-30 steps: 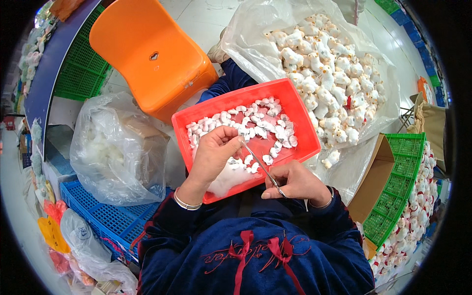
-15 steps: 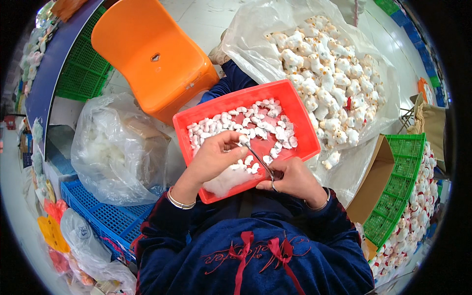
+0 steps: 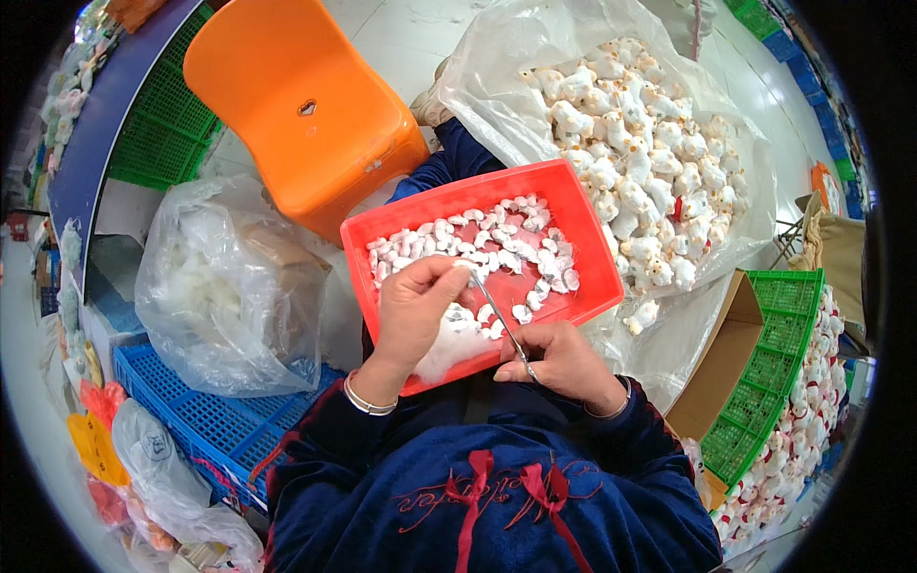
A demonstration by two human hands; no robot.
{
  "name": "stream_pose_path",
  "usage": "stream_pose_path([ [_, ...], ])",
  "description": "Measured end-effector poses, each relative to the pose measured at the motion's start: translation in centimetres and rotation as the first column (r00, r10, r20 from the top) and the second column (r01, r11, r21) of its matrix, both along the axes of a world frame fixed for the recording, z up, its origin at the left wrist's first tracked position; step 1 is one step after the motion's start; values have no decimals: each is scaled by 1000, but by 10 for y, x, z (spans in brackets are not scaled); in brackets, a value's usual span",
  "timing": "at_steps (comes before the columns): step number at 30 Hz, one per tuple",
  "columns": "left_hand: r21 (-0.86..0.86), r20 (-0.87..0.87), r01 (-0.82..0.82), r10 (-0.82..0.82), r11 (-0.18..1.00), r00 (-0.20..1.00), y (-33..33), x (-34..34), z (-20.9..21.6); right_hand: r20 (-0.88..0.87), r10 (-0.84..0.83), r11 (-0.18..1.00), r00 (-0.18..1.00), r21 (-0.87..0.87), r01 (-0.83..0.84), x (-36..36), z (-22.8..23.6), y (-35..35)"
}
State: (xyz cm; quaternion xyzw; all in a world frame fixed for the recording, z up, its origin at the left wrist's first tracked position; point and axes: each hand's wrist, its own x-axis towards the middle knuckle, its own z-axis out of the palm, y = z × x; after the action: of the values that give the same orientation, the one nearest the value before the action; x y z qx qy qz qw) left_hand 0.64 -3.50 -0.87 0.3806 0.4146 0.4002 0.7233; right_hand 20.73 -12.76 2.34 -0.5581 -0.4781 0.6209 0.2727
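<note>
A red plastic tray (image 3: pixel 604 277) rests on my lap, with many small white curved fabric pieces (image 3: pixel 411 245) spread inside it. At its near left lies a clump of white fluffy stuffing (image 3: pixel 449 351). Over the tray, my left hand (image 3: pixel 416 307) pinches one small white fabric piece (image 3: pixel 462 265) between thumb and fingers. My right hand (image 3: pixel 559 358) is closed around the handle end of slim metal forceps (image 3: pixel 503 323). Their tip reaches the piece at my left fingertips; whether it is inside the piece is too small to tell.
An orange chair (image 3: pixel 315 124) stands at the far left. Beside it sits a clear bag of white stuffing (image 3: pixel 205 286) above a blue crate (image 3: pixel 210 411). At right, a big clear bag (image 3: pixel 497 57) holds white plush figures (image 3: pixel 630 153), near a cardboard box (image 3: pixel 712 363) and a green crate (image 3: pixel 764 382).
My left hand has turned and shifted slightly, covering more of the small white piece. The forceps' tip has moved slightly up and left toward it. The view has shifted a little.
</note>
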Motion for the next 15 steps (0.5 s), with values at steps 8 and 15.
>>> stream_pose_path([
  [8,-8,-7,254,-254,967,967,11,-12,-1,497,9,971,868,204,-128,10,17,10],
  [15,20,-92,224,-221,974,971,12,-16,7,620,14,960,784,211,-184,16,24,16],
])
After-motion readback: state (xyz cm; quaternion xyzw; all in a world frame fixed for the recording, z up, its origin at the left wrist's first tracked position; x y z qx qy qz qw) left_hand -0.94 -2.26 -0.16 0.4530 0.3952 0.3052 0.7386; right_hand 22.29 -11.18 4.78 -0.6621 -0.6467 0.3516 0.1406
